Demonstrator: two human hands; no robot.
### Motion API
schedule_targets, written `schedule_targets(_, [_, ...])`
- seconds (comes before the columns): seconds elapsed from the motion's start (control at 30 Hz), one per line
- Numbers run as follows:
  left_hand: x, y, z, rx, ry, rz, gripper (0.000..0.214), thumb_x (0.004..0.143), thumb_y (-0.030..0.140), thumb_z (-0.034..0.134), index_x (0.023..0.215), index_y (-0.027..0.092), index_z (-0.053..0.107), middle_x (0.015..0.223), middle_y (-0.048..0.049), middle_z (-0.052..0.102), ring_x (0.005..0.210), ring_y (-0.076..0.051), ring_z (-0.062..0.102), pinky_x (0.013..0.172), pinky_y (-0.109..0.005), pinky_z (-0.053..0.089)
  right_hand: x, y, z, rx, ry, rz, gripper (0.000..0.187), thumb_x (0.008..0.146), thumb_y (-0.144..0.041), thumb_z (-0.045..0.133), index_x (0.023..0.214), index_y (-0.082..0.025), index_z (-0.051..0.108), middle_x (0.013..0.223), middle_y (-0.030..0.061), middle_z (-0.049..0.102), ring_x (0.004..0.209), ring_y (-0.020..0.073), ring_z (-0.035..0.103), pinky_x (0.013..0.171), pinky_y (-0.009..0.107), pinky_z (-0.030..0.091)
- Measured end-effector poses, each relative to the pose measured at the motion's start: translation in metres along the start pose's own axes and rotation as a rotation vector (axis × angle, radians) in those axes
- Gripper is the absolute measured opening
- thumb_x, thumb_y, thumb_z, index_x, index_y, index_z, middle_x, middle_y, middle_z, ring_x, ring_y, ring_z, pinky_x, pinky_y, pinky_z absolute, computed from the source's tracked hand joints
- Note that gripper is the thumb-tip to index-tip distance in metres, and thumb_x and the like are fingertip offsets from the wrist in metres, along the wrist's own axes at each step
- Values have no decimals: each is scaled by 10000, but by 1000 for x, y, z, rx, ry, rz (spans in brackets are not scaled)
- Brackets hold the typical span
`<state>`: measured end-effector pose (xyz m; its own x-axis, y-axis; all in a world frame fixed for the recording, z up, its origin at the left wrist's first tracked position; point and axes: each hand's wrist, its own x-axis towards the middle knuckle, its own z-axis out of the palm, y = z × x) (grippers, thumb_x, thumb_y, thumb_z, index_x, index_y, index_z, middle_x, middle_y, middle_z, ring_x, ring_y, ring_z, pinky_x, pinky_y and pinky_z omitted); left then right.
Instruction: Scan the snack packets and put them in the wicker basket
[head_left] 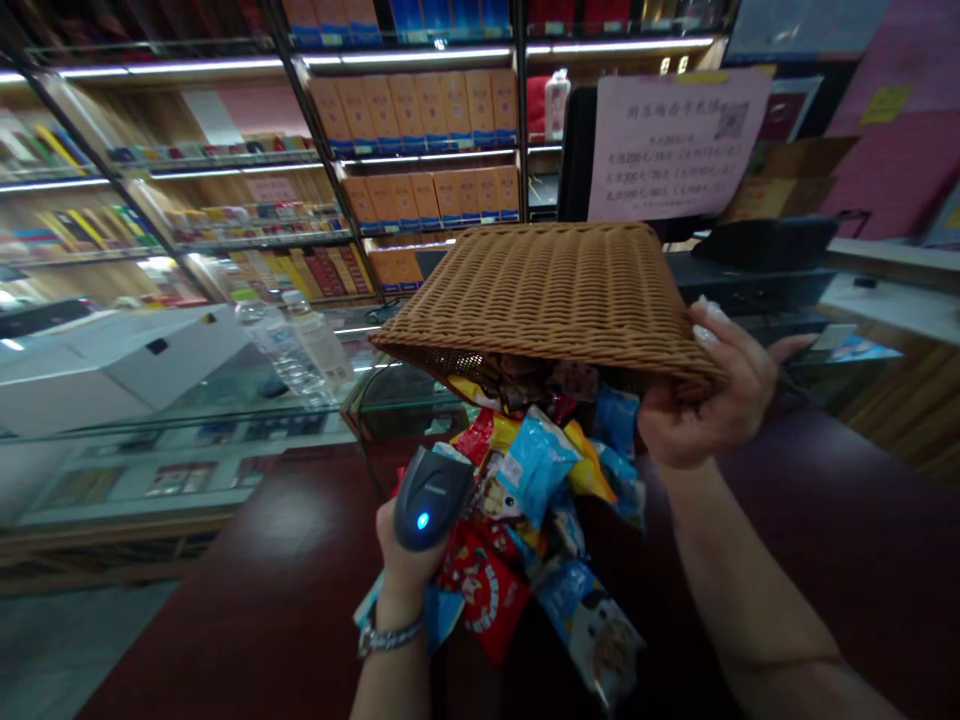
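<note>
My right hand (712, 385) grips the right rim of a brown wicker basket (555, 290), which is tipped over with its opening facing down toward me. Out of it, small snack packets (540, 460) lie heaped on the dark red table, in blue, red and yellow wrappers. A red packet (487, 590) and a blue one with a cartoon picture (592, 630) lie nearest me. Closed around a dark barcode scanner (433, 498) with a lit blue light is my left hand (409, 560), at the left side of the heap. Its fingers are mostly hidden by the scanner.
Two clear plastic bottles (281, 345) stand on the glass counter (195, 420) at the left, beside a white box (112, 365). Behind the basket is a monitor with a paper sign (675, 145) on it. Shelves of orange boxes (420, 110) line the back wall.
</note>
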<state>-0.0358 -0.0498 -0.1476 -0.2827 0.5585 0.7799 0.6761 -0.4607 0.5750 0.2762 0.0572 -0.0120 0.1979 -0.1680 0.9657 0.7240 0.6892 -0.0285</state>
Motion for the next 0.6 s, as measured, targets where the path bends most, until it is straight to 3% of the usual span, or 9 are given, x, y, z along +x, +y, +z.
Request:
schedule_targets(0.13, [-1,-3,0,29,5,48,188,642,249,780,797,152,735,672,-37,743,519,-183,672,501,-260,566,5,7,-1,26,59,-32,312,903,-370,601,1188,-250,565,1190,99,655,1236,359,585,1194,716,88])
schedule_targets(0.37, [4,3,2,-1,-23,81,179,632,234,769,787,154,728,627,-13,729,461,-168,651,446,-233,543,8,14,18,-23,73,30,345,924,-388,577,1238,-250,548,1217,122,647,1236,381,582,1163,727,207])
schedule_targets(0.53, [8,2,2,-7,5,79,160,617,200,761,762,158,707,602,6,715,429,-149,624,414,-212,515,12,20,17,42,135,-2,322,916,-342,581,1233,-291,559,1198,78,644,1220,358,588,1177,701,219])
schedule_targets(0.6, [9,-2,5,-9,5,49,146,618,198,765,746,158,706,612,2,718,439,-151,626,428,-219,524,9,26,15,79,111,59,372,900,-332,588,1266,-328,518,1261,55,611,1271,358,547,1190,693,200])
